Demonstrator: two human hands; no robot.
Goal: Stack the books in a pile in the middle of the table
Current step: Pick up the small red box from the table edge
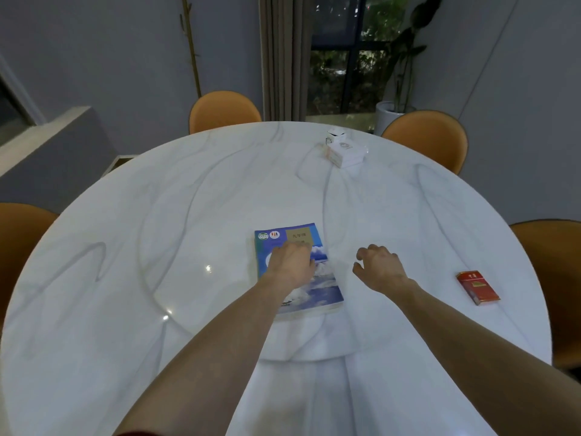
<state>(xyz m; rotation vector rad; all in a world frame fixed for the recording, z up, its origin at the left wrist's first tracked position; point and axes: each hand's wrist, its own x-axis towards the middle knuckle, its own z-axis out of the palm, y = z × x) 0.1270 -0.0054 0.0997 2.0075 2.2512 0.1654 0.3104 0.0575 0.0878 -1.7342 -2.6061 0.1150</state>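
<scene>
A: Now, from my side, the left hand [290,262] lies flat on the blue book [317,291], palm down on the cover. I judge it presses, not grips; the fingers are not around any edge.

B: And the right hand [379,267]?

A: It hangs just beside the book, on its right, fingers loosely curled and holding nothing. So the left hand is the nearer one.

B: How does the book lie?

A: Its long axis runs away from me, a little turned, the top pointing to the far side. It rests near the middle of the round table [188,215]. If there are more books under it, I cannot tell.
</scene>
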